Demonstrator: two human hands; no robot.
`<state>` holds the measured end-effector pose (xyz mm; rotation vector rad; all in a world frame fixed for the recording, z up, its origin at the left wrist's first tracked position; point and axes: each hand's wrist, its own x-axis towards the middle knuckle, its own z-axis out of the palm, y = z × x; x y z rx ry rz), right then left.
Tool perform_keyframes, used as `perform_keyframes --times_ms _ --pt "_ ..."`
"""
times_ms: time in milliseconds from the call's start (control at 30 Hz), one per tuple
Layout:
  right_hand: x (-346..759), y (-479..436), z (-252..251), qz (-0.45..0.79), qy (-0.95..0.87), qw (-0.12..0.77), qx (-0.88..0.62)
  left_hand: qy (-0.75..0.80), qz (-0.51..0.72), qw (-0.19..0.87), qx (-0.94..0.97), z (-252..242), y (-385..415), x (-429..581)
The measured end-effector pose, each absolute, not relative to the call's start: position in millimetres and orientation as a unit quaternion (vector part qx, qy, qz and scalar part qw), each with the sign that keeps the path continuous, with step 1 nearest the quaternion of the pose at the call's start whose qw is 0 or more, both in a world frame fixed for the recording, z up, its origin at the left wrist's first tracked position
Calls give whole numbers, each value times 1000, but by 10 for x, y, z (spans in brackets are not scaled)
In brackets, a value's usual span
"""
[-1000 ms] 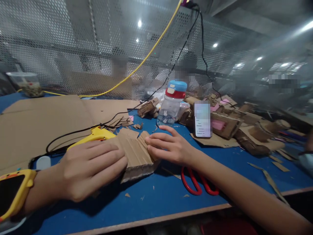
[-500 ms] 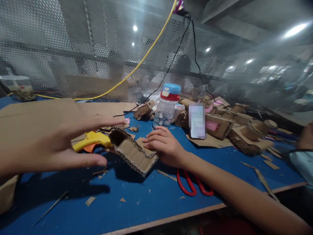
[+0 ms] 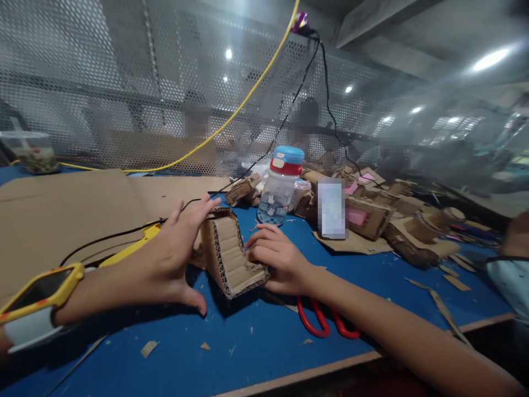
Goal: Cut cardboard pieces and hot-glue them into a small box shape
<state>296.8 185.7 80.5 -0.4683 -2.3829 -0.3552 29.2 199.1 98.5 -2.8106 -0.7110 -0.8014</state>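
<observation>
An L-shaped piece of folded corrugated cardboard (image 3: 231,245) stands on the blue table, its ridged inner faces turned upward and its cut edges showing. My right hand (image 3: 283,259) grips its lower right end, fingers bent over the edge. My left hand (image 3: 182,248) is open at the piece's left side, thumb and fingers spread apart. Whether its fingertips touch the top edge I cannot tell. Behind my left wrist lies a yellow glue gun (image 3: 144,237), mostly hidden by the forearm. Scissors with red handles (image 3: 316,320) lie under my right forearm, their blades out of sight.
A water bottle (image 3: 275,190) with a blue lid stands behind the piece. Farther right are a phone (image 3: 331,209) and heaped cardboard parts (image 3: 425,226). A large cardboard sheet (image 3: 74,209) covers the left. Scraps (image 3: 149,348) dot the table. Another person's sleeve (image 3: 510,281) shows at right.
My left hand has moved right and closer to the cardboard piece, bringing a yellow watch into view. The piece has been tipped more upright, while my right hand stays on its end.
</observation>
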Motion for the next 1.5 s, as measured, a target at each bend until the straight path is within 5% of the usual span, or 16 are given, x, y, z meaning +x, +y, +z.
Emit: perform_keyframes --times_ms 433,1500 --pt "2910 1811 785 -126 -916 342 -168 -233 -382 48 -893 948 1889 449" --pt "2839 1750 800 -209 -906 343 -132 -167 -369 162 -900 1005 1741 433"
